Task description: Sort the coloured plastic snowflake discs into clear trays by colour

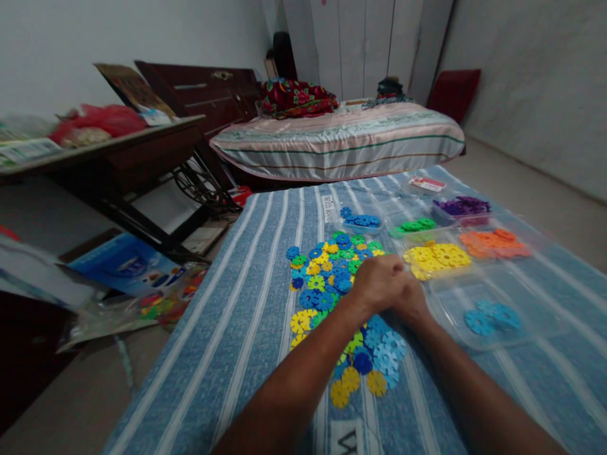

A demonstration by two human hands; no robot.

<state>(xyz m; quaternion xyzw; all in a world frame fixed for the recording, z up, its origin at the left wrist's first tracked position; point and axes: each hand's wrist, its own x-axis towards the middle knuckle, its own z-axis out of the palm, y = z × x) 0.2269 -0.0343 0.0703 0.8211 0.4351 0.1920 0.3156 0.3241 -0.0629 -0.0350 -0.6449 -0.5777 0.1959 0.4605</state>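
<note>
My left hand (379,280) and my right hand (410,299) meet over the right side of a loose pile of notched plastic discs (342,279). Both have curled, closed fingers, pressed against each other; whatever lies between them is hidden. The pile mixes blue, green and yellow pieces, with light blue discs (389,352) and mustard-yellow discs (351,379) at its near end. Just right of the hands, a clear compartment holds yellow discs (439,258). Nearer to me, another clear tray (455,316) contains a few sky-blue discs (493,318).
Other clear compartments hold blue discs (363,220), green discs (417,225), purple discs (462,206) and orange discs (496,244). A striped blue cloth (227,303) covers the table. Beyond stands a bed (341,142); at left, a desk (156,136) and bags.
</note>
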